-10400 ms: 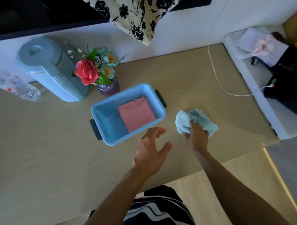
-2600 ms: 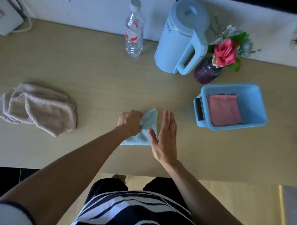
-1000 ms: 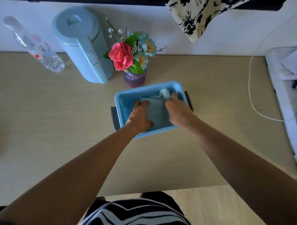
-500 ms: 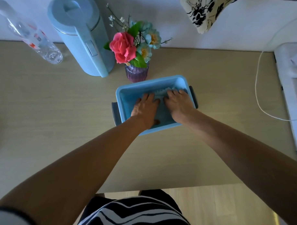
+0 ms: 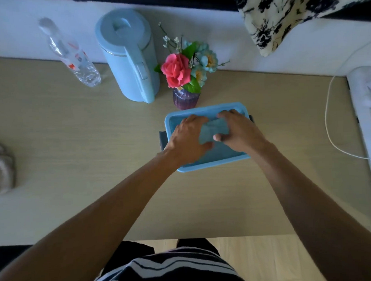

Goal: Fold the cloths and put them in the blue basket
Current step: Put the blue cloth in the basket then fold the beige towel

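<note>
Cloth (image 5: 211, 130), pale blue and folded, lies inside the basket (image 5: 210, 163). Both hands rest on it: the left hand (image 5: 187, 138) lies flat with fingers loosely spread, the right hand (image 5: 238, 131) curls over the cloth's right side, thumb tucked in. The basket sits on the surface (image 5: 96, 154), just in front of the vase (image 5: 185, 99). More cloths (image 5: 1, 165) lie well left of the basket.

No writing is legible anywhere I look. The clear plastic bottle (image 5: 72, 57) standing at the back of my worktop (image 5: 75, 144) carries a label with red markings, but they are too blurred to read as words or numbers.
</note>
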Motion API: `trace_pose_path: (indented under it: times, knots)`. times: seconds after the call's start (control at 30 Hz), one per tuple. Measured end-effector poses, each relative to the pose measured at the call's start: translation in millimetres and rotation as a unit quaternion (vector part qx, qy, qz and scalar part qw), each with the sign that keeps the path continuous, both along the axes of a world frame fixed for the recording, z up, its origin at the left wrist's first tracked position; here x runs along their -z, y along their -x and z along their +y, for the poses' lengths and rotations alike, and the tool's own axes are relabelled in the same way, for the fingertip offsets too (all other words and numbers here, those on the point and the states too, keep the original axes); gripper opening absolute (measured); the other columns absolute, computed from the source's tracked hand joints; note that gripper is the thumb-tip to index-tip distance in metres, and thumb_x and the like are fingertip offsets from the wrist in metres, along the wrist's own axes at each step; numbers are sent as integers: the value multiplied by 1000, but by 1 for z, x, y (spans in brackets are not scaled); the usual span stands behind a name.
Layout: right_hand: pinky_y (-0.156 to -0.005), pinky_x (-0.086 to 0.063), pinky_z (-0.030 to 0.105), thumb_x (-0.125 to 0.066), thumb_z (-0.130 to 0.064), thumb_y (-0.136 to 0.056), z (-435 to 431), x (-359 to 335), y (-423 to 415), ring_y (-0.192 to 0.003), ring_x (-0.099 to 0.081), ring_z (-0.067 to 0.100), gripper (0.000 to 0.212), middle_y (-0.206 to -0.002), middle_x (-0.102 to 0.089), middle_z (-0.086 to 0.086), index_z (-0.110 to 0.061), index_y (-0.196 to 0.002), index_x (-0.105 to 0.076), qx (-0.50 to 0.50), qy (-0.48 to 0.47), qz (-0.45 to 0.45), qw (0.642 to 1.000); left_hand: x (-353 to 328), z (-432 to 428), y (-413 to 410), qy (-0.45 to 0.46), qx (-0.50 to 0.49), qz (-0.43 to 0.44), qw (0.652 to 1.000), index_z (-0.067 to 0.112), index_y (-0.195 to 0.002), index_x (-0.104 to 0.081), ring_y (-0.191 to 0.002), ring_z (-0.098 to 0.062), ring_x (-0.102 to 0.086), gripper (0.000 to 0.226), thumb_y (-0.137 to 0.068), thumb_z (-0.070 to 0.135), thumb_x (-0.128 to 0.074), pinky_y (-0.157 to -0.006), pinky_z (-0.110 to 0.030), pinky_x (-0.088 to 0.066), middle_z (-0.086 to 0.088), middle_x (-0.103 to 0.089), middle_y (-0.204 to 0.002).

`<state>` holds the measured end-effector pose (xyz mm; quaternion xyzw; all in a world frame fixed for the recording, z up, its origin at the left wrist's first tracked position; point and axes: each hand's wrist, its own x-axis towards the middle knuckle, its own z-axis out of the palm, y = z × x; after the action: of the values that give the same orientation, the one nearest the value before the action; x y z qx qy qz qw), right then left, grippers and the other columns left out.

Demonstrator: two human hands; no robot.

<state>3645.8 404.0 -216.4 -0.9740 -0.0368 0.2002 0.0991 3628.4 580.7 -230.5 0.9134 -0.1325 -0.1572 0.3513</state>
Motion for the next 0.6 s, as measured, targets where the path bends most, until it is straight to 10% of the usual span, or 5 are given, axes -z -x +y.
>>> trace_pose_path:
  times: [0.17, 0.33, 0.6]
  knots:
    - [-101, -48, 40, -76, -22, -86, 48, -28, 38, -117, -64, 23, 57, -132, -61, 6, -14, -137, -52, 126, -248, -135, 951, -51, 75, 41, 116, -119, -73, 983, 10, -128, -60, -112, -10, -57, 54, -79, 21, -79, -91, 4, -29, -4, -64, -125]
    - [-101, -49, 30, -75, -29, -84, 143, -38, 74, -118, -62, 16, 62, -130, -60, 2, -15, -139, -50, 157, -394, -159, 892, -69, 156, 83, 116, -143, -96, 978, 14, -123, -62, -108, 1, -54, 44, -82, 24, -75, -95, 4, -28, 9, -60, -120]
    - [-104, -49, 39, -68, -42, -85, 291, -12, 106, -125, -57, 14, 75, -139, -56, 7, -12, -148, -41, 90, -399, -96, 908, -49, 285, 130, 56, -239, -87, 966, 20, -126, -59, -116, -3, -50, 44, -86, 34, -72, -93, -10, -34, 8, -59, -127]
